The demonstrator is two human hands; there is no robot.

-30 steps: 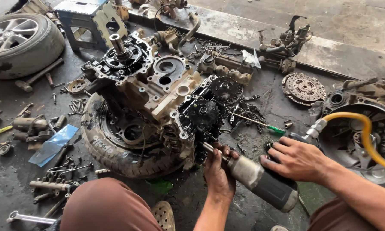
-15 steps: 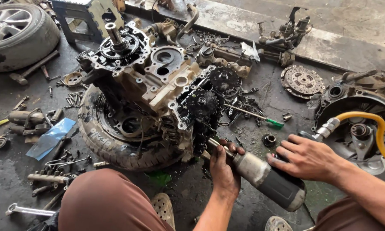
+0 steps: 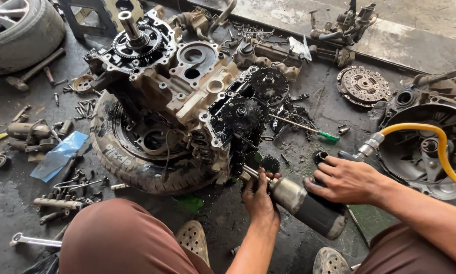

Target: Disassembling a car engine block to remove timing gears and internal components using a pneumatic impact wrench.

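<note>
A greasy engine block (image 3: 187, 96) rests on a tyre (image 3: 136, 162) on the oily floor. My left hand (image 3: 260, 195) grips the front of an air impact wrench (image 3: 309, 205), by its socket, which is set against the engine's lower edge. My right hand (image 3: 347, 180) lies over the wrench's black rear body. A yellow air hose (image 3: 436, 147) runs from the wrench off to the right. My knees in brown trousers (image 3: 116, 238) fill the bottom.
A clutch disc (image 3: 362, 85) and a gearbox housing (image 3: 431, 137) lie at right. A green-handled screwdriver (image 3: 309, 129) lies beside the engine. A wheel (image 3: 15, 30) sits at top left. Bolts, a spanner (image 3: 32, 239) and small parts litter the left floor.
The view has moved closer to the engine. Both hands stay on the impact wrench, whose socket end remains at the engine's lower edge.
</note>
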